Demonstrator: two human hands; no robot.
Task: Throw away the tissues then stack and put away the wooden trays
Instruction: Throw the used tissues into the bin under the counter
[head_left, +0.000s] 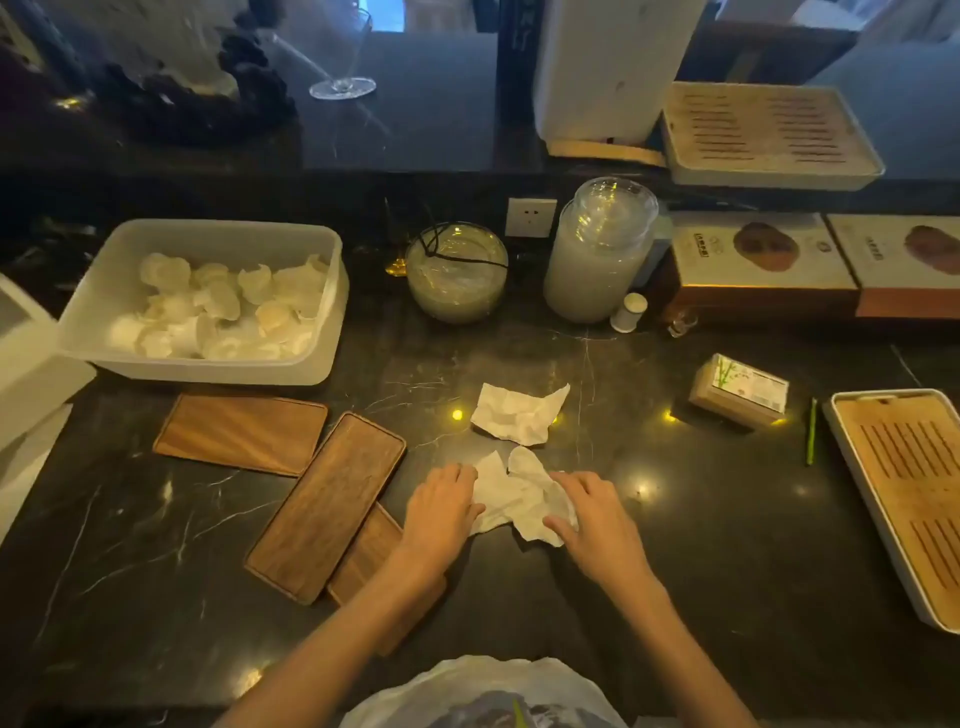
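A crumpled white tissue (514, 499) lies on the dark marble counter between my hands. My left hand (441, 506) rests on its left edge, and my right hand (587, 519) presses on its right side with fingers curled over it. A second tissue (519, 413) lies flat just beyond, untouched. Three wooden trays sit to the left: one (241, 434) lies farthest left, a darker one (327, 506) lies diagonally, and a third (366, 553) is partly under it and under my left forearm.
A white plastic bin (208, 366) of pale pieces stands at the back left. Glass jars (597, 249), a small packet (737, 397), a green pen (811, 431) and a slatted tea tray (904, 493) occupy the right. A plastic bag (483, 691) sits at the near edge.
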